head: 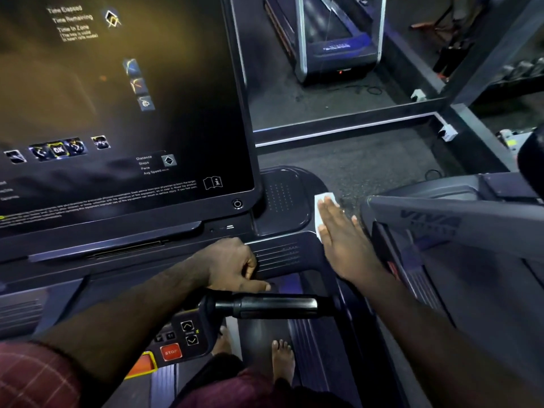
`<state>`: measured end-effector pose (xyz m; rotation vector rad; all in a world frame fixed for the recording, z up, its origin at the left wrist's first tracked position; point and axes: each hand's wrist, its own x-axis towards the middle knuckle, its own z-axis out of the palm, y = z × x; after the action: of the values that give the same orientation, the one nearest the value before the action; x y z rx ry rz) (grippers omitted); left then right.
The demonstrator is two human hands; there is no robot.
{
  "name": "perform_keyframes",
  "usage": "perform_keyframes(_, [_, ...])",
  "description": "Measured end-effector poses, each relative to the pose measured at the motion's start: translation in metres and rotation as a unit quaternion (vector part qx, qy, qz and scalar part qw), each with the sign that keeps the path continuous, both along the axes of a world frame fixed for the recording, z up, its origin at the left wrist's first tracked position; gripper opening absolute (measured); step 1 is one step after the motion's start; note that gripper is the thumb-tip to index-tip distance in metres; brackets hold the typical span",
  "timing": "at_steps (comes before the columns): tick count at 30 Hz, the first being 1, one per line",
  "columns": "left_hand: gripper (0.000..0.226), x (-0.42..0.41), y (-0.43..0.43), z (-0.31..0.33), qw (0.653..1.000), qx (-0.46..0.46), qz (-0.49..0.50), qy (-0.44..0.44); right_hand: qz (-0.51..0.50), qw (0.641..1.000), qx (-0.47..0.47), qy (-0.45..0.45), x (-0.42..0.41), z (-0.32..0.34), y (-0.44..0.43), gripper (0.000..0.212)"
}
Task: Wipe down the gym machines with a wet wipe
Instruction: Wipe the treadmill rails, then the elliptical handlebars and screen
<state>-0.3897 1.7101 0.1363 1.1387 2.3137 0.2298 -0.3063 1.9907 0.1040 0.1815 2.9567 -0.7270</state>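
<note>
On the console (282,198), the right hand (344,242) presses the wet wipe (323,198) with straight fingers (328,214) (left hand (232,263) fisted).

Single head-worn wide-angle view; it looked forward and steeply down over the treadmill console (117,113). The console screen sat very near, filling the upper left, tilted in frame. The left hand (232,266) and right hand (344,240) fell near centre, close below the lens. The bare feet (282,360) showed at the bottom edge, straight below. The floor (368,166) and a second treadmill (338,45) lay farther off, upper right
</note>
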Motion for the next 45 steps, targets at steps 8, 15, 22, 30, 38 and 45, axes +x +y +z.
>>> perform_keyframes(8, [0.081, 0.011, 0.012, 0.011, 0.993, -0.09, -0.012, -0.071, 0.013, 1.0, 0.011, -0.015, -0.009, 0.001, 0.001, 0.058])
perform_keyframes(15, [0.088, 0.014, 0.018, 0.009, 0.984, -0.155, -0.083, -0.006, 0.085, 0.994, 0.006, -0.073, -0.124, 0.004, 0.021, 0.057])
perform_keyframes(22, [0.082, 0.01, 0.024, 0.012, 0.984, -0.162, -0.067, -0.021, 0.077, 0.993, -0.043, -0.074, -0.127, 0.003, 0.026, 0.055])
perform_keyframes(30, [0.076, 0.014, 0.025, 0.016, 0.986, -0.156, -0.052, -0.025, 0.01, 0.992, -0.102, -0.072, -0.008, -0.011, 0.018, 0.061])
perform_keyframes(38, [0.065, 0.035, 0.024, 0.014, 0.985, -0.158, -0.068, 0.023, 0.009, 0.999, -0.035, -0.04, 0.143, -0.004, -0.007, 0.061])
perform_keyframes(45, [0.048, 0.057, 0.033, -0.006, 0.99, -0.136, -0.025, -0.019, 0.013, 0.998, 0.005, -0.065, 0.063, -0.002, -0.001, 0.061])
